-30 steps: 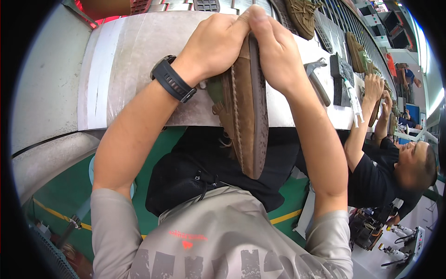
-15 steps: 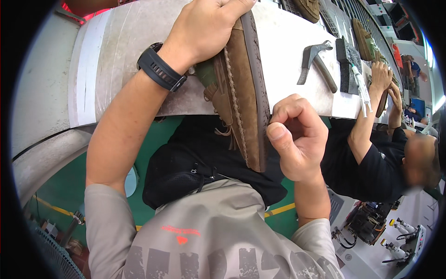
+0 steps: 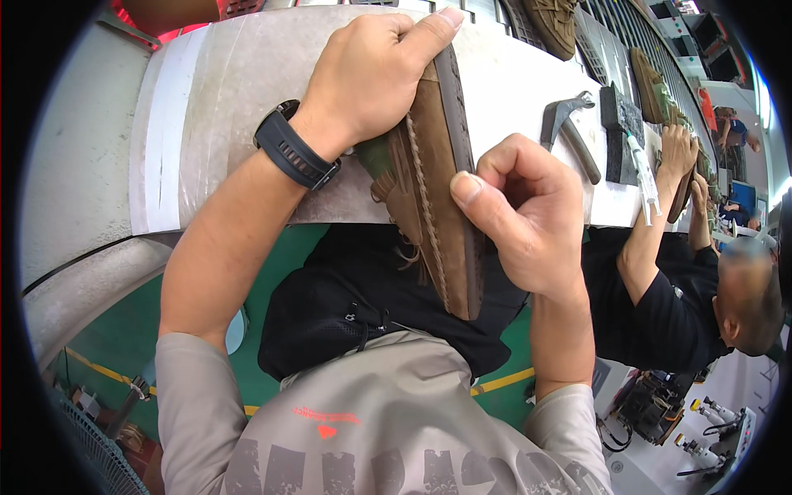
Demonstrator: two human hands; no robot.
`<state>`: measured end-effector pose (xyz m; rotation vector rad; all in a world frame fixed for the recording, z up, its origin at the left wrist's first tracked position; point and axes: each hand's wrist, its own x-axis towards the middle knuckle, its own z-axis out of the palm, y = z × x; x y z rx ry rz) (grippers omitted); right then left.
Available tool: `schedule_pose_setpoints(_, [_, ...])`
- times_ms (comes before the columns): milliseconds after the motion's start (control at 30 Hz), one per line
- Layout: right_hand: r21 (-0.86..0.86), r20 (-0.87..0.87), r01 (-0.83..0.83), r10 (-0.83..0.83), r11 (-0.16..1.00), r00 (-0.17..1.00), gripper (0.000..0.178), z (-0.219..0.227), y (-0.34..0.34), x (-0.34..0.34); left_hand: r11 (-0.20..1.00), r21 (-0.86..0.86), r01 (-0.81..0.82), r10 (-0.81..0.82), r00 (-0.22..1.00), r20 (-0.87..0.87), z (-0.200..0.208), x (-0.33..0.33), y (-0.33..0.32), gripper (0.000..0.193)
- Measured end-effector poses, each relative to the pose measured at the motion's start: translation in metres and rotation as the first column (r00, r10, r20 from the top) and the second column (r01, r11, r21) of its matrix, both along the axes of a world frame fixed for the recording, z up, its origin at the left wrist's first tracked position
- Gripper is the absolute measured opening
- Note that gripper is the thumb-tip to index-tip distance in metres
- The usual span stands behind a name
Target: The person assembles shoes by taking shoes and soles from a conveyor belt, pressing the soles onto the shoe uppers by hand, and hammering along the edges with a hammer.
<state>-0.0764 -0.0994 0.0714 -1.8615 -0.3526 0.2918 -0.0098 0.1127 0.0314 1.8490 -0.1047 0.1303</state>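
A brown moccasin-style shoe (image 3: 445, 181) with light stitching, tassel-like laces and a dark sole is tilted on its side, its toe pointing down toward my lap. My left hand (image 3: 367, 78), with a black watch on its wrist, grips the upper end of the shoe, thumb over the sole edge. My right hand (image 3: 528, 210) is at the sole's right edge, with thumb and index finger curled together in a pinch. The thumb tip overlaps the shoe's side. Whatever the pinch holds, if anything, is too small or hidden to tell.
On the white bench (image 3: 247, 107) to the right lie a hammer (image 3: 580, 148), a black block (image 3: 617, 136) and a clear syringe-like applicator (image 3: 643, 177). More brown shoes (image 3: 551, 25) stand along the conveyor rollers. A co-worker (image 3: 660, 297) in black handles a shoe at far right.
My right hand has moved up and left along the sole, its thumb now over the shoe's side. The shoe and my left hand have shifted slightly down and right in the picture.
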Motion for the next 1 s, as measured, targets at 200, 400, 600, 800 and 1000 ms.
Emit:
schedule_pose_setpoints(200, [-0.023, 0.006, 0.001, -0.001, 1.000, 1.000, 0.031, -0.003, 0.012, 0.027, 1.000, 0.002, -0.016, 0.016, 0.997, 0.078, -0.010, 0.002, 0.001, 0.055])
schedule_pose_setpoints(400, [-0.012, 0.173, 0.042, -0.039, 0.999, 0.984, 0.039, -0.011, 0.033, 0.065, 0.997, 0.057, -0.045, 0.042, 0.998, 0.051, -0.011, 0.001, 0.003, 0.057])
schedule_pose_setpoints(600, [-0.155, 0.487, 0.320, -0.209, 0.935, 0.848, 0.031, -0.038, 0.002, 0.095, 0.987, 0.152, -0.050, 0.054, 0.998, -0.024, -0.010, 0.002, 0.003, 0.058])
schedule_pose_setpoints(800, [-0.429, 0.765, 0.543, -0.029, 0.722, 0.643, 0.040, -0.073, -0.112, 0.075, 0.963, 0.262, -0.061, 0.021, 0.988, 0.152, -0.016, 0.001, -0.011, 0.057])
schedule_pose_setpoints(1000, [-0.649, 0.655, 0.510, 0.073, 0.565, 0.752, 0.040, -0.045, -0.104, 0.029, 0.962, 0.275, -0.002, -0.048, 0.983, 0.175, -0.020, 0.003, -0.007, 0.060])
